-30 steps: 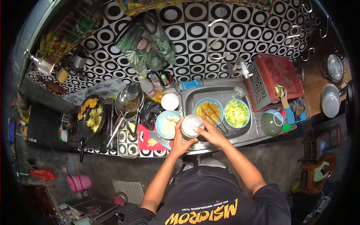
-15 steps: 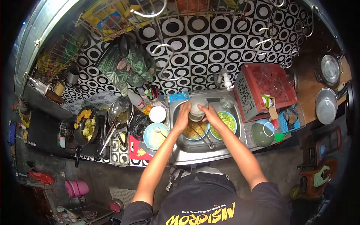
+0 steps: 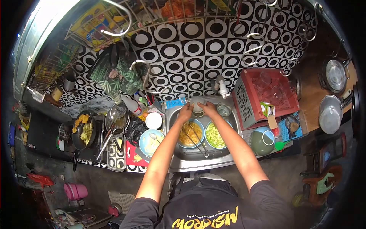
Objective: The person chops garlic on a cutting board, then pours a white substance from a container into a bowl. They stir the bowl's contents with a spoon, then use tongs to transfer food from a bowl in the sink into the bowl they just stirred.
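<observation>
Between both hands is a pale, translucent round container at the back of the steel sink. My left hand holds its left side and my right hand its right side. Just in front, a blue bowl holds yellowish-brown food, with metal tongs lying across it. To its right stands a second blue bowl full of chopped green vegetable. A clear glass vessel is right of my right hand.
Left of the sink are a blue bowl with a spoon, a white bowl, a red board and a pan of food. On the right are a red rack and a green bowl. Metal hooks hang overhead.
Both hands have moved the container back, away from my body, uncovering more of the bowl of yellowish-brown food. The camera view has shifted too.
</observation>
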Motion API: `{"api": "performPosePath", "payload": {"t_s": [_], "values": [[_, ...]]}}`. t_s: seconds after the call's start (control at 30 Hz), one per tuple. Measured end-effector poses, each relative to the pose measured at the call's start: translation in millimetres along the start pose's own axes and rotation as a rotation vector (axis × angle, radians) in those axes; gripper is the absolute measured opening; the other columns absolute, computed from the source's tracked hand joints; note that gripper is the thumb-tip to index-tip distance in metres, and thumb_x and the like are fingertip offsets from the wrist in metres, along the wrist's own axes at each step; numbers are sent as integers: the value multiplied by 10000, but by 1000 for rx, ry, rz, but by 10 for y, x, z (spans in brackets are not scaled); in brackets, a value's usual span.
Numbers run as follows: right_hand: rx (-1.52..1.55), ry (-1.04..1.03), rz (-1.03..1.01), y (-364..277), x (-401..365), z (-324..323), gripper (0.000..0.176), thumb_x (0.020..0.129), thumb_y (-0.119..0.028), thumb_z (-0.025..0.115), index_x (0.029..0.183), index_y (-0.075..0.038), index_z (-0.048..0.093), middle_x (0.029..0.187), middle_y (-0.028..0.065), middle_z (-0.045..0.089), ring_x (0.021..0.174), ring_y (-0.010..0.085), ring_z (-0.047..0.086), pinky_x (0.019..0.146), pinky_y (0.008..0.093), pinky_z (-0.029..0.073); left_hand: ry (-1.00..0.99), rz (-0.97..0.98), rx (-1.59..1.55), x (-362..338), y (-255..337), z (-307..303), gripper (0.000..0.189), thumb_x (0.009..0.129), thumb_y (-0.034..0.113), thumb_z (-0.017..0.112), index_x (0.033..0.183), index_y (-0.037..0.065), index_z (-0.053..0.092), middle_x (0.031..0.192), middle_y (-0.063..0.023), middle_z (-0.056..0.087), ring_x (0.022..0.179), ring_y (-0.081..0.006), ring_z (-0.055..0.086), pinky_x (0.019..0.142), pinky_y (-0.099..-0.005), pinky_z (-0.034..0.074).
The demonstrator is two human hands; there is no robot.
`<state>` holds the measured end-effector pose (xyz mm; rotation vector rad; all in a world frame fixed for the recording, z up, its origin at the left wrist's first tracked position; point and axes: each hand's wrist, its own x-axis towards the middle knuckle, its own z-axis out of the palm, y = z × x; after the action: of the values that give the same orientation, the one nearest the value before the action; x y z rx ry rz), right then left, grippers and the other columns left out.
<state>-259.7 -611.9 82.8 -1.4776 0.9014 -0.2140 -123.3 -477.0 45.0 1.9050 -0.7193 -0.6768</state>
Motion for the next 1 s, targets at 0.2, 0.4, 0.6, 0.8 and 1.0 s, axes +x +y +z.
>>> {"api": "performPosePath", "payload": {"t_s": [0.2, 0.4, 0.6, 0.8, 1.0], "values": [[-405, 276, 50, 257, 195, 212, 790, 938, -485, 785, 1449, 74, 563, 1438, 284, 647, 1368, 419, 611, 1113, 470, 507, -8, 95, 92, -126, 76, 110, 480, 1066, 394, 629, 1311, -12, 701, 1136, -266, 776, 1111, -398, 747, 959, -456, 553], [-443, 268, 39, 59, -72, 148, 737, 926, -386, 788, 1439, 86, 547, 1426, 352, 621, 1346, 483, 604, 1139, 494, 490, -31, 106, 110, -220, 177, 78, 369, 1026, 251, 701, 1289, -8, 718, 1132, -265, 776, 1091, -366, 758, 940, -453, 568], [-603, 280, -388, -82, -471, 95, 534, 922, -133, 724, 1365, 107, 546, 1338, 349, 624, 1254, 528, 604, 1087, 548, 496, 32, 174, 125, -542, 184, -163, 370, 1004, 206, 723, 1308, -3, 711, 1324, -258, 711, 1173, -378, 723, 997, -436, 559], [-626, 280, -783, -322, -1047, 357, 387, 924, -23, 643, 1290, 85, 577, 1270, 275, 585, 1242, 468, 541, 1060, 530, 465, 202, 335, -16, -1406, 198, -946, 241, 1047, 142, 667, 1243, 14, 722, 1175, -139, 704, 1074, -279, 697, 943, -375, 552], [-225, -195, -642, -318, -2001, 1294, 217, 956, -79, 669, 1158, -3, 684, 1003, 185, 679, 891, 386, 670, 822, 488, 540, 554, 215, 119, -2475, -538, -1805, 161, 1040, 97, 651, 1170, 13, 695, 1120, -131, 650, 1005, -254, 681, 863, -378, 573]]}}
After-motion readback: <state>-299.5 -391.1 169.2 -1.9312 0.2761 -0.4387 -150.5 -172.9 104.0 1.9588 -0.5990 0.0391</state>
